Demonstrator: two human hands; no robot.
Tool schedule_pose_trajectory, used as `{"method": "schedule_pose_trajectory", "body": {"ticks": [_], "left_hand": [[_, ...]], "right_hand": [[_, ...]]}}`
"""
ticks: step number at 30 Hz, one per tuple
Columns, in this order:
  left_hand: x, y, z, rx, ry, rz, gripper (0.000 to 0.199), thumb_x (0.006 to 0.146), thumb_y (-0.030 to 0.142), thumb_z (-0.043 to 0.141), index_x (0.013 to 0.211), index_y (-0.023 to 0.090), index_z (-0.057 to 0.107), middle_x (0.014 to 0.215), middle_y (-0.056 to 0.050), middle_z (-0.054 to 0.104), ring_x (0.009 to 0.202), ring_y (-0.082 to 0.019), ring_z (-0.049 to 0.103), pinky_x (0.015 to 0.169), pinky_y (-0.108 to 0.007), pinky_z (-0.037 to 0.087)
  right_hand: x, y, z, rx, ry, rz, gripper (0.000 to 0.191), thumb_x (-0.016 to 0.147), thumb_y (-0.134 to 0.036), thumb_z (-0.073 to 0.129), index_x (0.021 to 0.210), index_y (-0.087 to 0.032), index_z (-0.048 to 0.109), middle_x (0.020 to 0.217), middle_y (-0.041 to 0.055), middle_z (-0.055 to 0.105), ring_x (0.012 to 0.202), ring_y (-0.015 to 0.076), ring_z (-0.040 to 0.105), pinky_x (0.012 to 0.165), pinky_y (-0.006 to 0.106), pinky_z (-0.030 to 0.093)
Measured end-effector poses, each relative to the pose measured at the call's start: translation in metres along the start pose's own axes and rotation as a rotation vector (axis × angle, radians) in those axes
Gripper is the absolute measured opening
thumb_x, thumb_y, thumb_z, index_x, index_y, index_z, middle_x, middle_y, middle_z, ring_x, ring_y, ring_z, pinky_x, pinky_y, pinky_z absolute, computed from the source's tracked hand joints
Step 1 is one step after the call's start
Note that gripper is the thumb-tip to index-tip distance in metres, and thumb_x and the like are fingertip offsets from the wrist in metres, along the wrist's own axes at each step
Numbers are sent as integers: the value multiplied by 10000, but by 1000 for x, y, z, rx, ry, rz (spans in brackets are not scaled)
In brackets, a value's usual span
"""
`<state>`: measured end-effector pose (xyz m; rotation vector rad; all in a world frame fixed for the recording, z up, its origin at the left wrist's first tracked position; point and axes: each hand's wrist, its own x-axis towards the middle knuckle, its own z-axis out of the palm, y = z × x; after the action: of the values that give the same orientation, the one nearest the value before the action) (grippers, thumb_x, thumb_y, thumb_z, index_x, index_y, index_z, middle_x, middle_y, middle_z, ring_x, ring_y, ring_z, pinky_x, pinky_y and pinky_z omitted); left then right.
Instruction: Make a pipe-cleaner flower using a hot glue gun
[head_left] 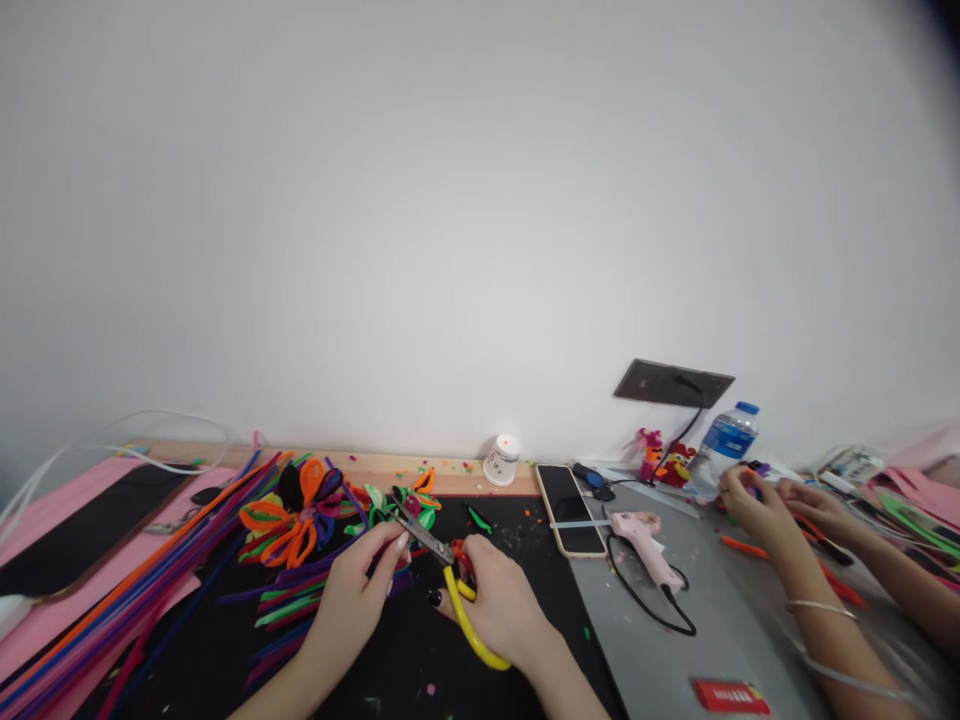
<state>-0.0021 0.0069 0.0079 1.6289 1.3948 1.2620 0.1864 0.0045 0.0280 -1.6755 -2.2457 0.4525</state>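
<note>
My right hand (491,595) is closed around scissors with yellow handles (469,625); a bit of red-orange material shows by its fingers. The open blades (420,530) point up and left. My left hand (367,580) is closed in a pinch near the blades, and whatever it holds is too small to make out. Behind the blade tips lie green and white fuzzy pieces (420,510). An orange looped pipe-cleaner bundle (300,515) rests left of my left hand, with cut purple and green strips (289,605) below it.
Long pipe cleaners (142,600) and a dark tablet (90,530) lie at left. A paper cup (502,460) and phone (571,510) are ahead. At right are a pink glue gun (646,550), a bottle (727,440), a red packet (729,696) and another person's hands (757,510).
</note>
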Motion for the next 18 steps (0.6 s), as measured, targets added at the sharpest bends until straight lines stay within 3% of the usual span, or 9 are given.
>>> {"method": "schedule_pose_trajectory", "body": {"ticks": [18], "left_hand": [[1,3,1,21,-12,9,224,852,357,432,793,212,592,689,1,626,654,-189,583,628,-273,462]], "right_hand": [[0,2,3,-9,33,-17,279,685,-401,664,745,-205,474,753,-20,550,629,134,487,543,226,269]]}}
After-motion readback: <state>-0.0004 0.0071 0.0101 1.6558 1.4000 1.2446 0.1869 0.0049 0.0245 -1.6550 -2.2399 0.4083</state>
